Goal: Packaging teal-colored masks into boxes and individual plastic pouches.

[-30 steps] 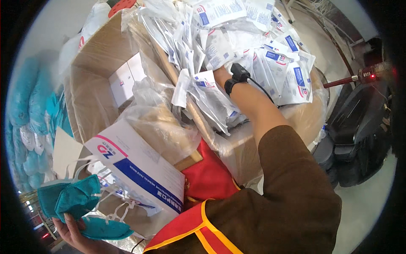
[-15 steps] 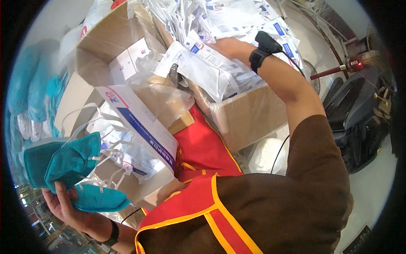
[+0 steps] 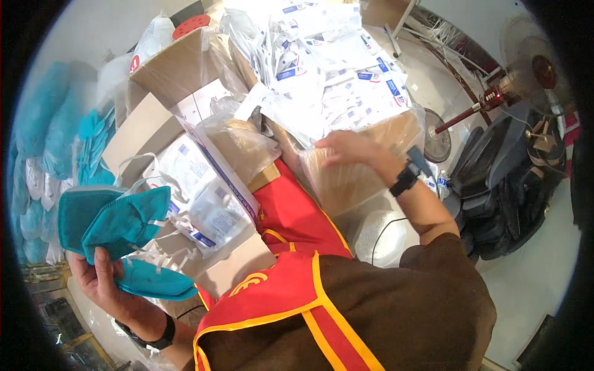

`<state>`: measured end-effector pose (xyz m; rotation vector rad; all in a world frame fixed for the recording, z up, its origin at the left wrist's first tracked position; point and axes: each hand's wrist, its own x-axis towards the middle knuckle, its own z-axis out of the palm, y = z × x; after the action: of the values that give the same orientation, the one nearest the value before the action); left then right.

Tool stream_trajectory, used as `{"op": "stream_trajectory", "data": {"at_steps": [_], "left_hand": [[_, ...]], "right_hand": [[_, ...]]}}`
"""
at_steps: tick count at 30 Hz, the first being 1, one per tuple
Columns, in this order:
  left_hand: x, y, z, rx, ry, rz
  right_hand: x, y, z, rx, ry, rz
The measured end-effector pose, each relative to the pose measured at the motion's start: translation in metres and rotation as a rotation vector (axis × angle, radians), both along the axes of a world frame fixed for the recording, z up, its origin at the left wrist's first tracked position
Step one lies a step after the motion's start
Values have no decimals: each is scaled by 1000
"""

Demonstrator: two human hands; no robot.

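Observation:
Several teal face masks (image 3: 127, 216) with white straps are gripped between the thumb and fingers of my left hand (image 3: 99, 275), at the left. Just beside them an opened small carton (image 3: 232, 250) holds white mask packets (image 3: 198, 204). My right hand (image 3: 352, 150) is over the near side of a large plastic-lined cardboard box (image 3: 365, 164), its fingers stretched out and nothing visible in them. A heap of white packets with blue and red print (image 3: 334, 80) fills that box and rises behind the hand.
Another large cardboard box (image 3: 167, 71) with white cartons inside stands at the back left. Teal masks in clear bags (image 3: 40, 130) are stacked along the left. On the right are a standing fan (image 3: 526, 80), a black chair (image 3: 495, 179) and a white foam block (image 3: 380, 238).
My right hand has drawn back from the packet heap toward the near side of the large box. My left hand, with the masks, has shifted slightly right and up. The view has moved too.

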<state>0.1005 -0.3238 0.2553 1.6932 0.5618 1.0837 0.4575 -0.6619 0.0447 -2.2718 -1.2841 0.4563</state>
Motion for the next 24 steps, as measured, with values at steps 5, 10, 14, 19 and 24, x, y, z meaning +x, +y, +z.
{"op": "stream_trajectory", "data": {"at_steps": [5,10,14,19,24], "left_hand": [[0,-21,10,25,-6,-89],[-3,-20,6,-12,36,-101],[-2,-9,-7,-44,98,-56],[14,5,-1,2,219,-71],[24,7,-3,-123,182,-176]], "right_hand": [[-28,22,8,-246,-208,-47],[-35,13,1,-245,-200,-40],[-46,9,-6,-224,-231,10],[-51,3,3,-190,-227,87],[-72,13,46,-238,-199,36]]}}
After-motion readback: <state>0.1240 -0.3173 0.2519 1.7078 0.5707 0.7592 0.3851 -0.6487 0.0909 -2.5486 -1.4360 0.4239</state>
